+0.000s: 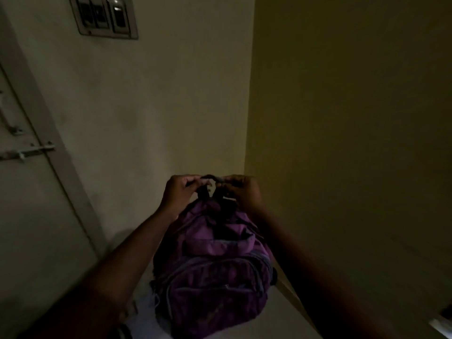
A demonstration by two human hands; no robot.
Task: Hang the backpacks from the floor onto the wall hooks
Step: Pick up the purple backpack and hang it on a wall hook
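Fingers [193, 181] of the left hand [179, 192] and of the right hand [244, 190] are pinched on the dark top carry loop [209, 177] of a purple fabric backpack [212, 263], one hand at each end of the loop. The backpack is held directly below the fingers, between the two forearms, in front of a pale wall corner [245, 133]. Its long axis is seen running from the loop down toward the camera, zipped front pockets facing the viewer. Whether its base rests on anything cannot be told.
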